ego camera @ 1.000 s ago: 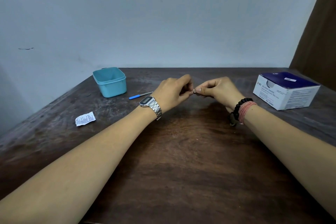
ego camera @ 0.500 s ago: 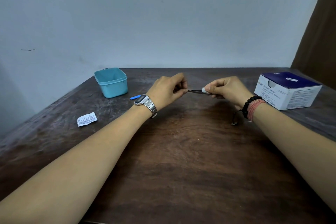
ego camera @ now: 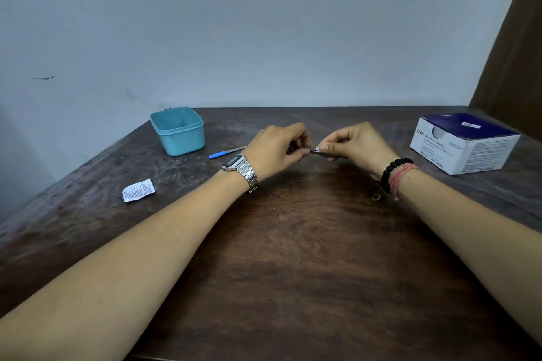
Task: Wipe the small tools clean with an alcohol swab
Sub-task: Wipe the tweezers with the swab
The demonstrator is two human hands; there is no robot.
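- Mid-wipe: the left hand (ego camera: 274, 152) pinches one end of a thin dark metal tool (ego camera: 315, 151), held level above the middle of the wooden table (ego camera: 293, 258).
- The right hand (ego camera: 356, 143) pinches a white alcohol swab (ego camera: 319, 147) around the tool.
- Both forearms reach forward, knuckles up, fingers curled in.
- Next, I'd judge: slide the swab along the shaft, then take the blue-handled tool (ego camera: 225, 152) beside the teal tub (ego camera: 178, 130).
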